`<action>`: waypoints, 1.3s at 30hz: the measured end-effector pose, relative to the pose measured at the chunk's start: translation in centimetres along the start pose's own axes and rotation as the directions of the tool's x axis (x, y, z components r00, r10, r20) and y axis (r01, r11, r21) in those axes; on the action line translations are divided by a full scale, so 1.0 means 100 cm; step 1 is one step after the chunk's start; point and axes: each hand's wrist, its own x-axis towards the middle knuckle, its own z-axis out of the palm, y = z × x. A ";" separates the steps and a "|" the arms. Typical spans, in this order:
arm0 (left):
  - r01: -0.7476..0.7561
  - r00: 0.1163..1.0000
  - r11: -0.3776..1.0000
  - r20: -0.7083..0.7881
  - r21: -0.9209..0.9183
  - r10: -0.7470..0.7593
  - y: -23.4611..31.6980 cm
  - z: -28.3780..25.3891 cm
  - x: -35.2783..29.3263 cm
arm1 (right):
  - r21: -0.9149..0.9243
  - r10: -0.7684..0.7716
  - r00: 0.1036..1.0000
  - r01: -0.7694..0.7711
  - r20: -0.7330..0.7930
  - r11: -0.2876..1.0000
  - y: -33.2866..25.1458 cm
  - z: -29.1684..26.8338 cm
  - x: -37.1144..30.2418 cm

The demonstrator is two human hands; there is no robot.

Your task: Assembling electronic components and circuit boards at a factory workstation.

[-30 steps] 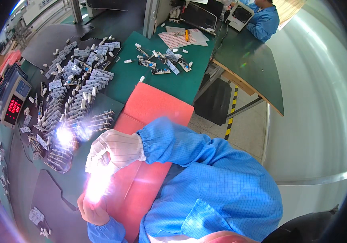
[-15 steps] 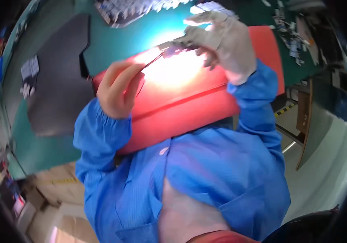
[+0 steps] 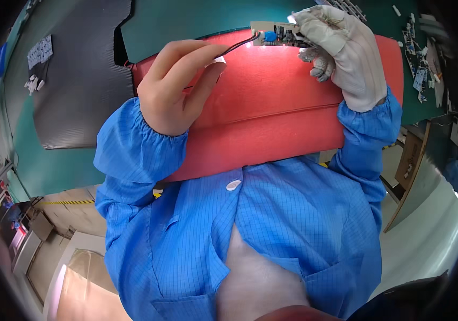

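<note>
Above a red pad (image 3: 271, 101), my gloved right hand (image 3: 349, 51) grips one end of a small circuit board (image 3: 279, 36) that carries a blue part and several dark parts. Dark wires (image 3: 238, 47) run from the board's left end to my bare left hand (image 3: 178, 85). Its thumb and fingers are pinched on those wires, with a small white piece beside the fingertips. The right fingers partly cover the board's right end.
A dark grey sheet (image 3: 82, 80) lies on the green table (image 3: 186, 18) at left, with a small group of boards (image 3: 39, 53) on it. More small boards and loose pieces (image 3: 418, 69) lie at the right. A wooden panel (image 3: 410, 160) stands beyond the table edge.
Both hands and the board appear farther right and a little higher in view. The bright glare over the red pad is gone, and the board shows clearly.
</note>
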 end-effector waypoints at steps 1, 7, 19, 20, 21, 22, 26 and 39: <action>0.023 0.999 1.000 0.021 0.011 -0.024 0.002 -0.001 0.001 | -0.023 -0.026 0.999 0.025 -0.037 0.999 0.000 0.001 0.000; 0.058 0.996 0.998 0.070 0.029 -0.060 0.002 -0.001 0.004 | -0.004 -0.050 0.990 0.050 -0.129 0.999 0.001 0.002 -0.001; 0.105 0.992 0.994 0.065 0.015 -0.106 0.000 0.002 0.000 | -0.049 -0.187 0.973 0.182 -0.138 0.982 0.008 0.000 0.000; 0.107 0.992 0.994 0.065 0.007 -0.107 0.000 0.002 -0.001 | -0.017 -0.163 0.974 0.163 -0.156 0.987 0.008 0.002 0.001; 0.108 0.992 0.994 0.066 -0.001 -0.108 0.000 0.001 -0.001 | 0.015 -0.138 0.975 0.143 -0.174 0.990 0.008 0.003 0.001; 0.109 0.992 0.994 0.067 0.001 -0.109 0.001 0.001 -0.001 | 0.016 -0.138 0.975 0.143 -0.173 0.990 0.006 0.005 0.001; 0.086 0.994 0.996 0.069 0.020 -0.087 0.001 0.001 0.000 | -0.046 -0.031 0.979 0.022 -0.202 0.999 -0.002 0.007 0.000; 0.062 0.995 0.998 0.081 0.007 -0.063 0.001 0.000 0.003 | 0.059 -0.060 0.982 0.072 -0.181 0.996 0.004 0.002 0.002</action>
